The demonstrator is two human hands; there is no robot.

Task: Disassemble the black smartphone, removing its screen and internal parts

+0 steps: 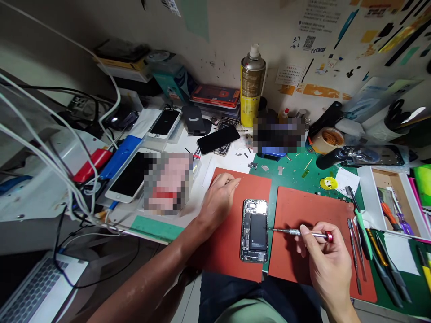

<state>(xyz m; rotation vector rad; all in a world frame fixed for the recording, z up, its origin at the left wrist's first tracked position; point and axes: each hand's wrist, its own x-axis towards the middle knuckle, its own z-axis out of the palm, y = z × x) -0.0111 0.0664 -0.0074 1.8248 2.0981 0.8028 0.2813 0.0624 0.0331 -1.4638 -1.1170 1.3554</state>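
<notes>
An opened phone lies on the left red-brown mat, its black battery and inner parts showing. My right hand grips a thin metal screwdriver with a red end cap, held level over the right mat. The driver's tip is close to the phone's right edge; whether they touch is unclear. To the upper left of the phone, my left hand rests on the left mat with its fingers curled together. What it holds, if anything, is hidden.
Tweezers and picks lie at the right, beside a white box of tools. A yellow spray can stands at the back. White-framed phone, cables and a laptop are at the left.
</notes>
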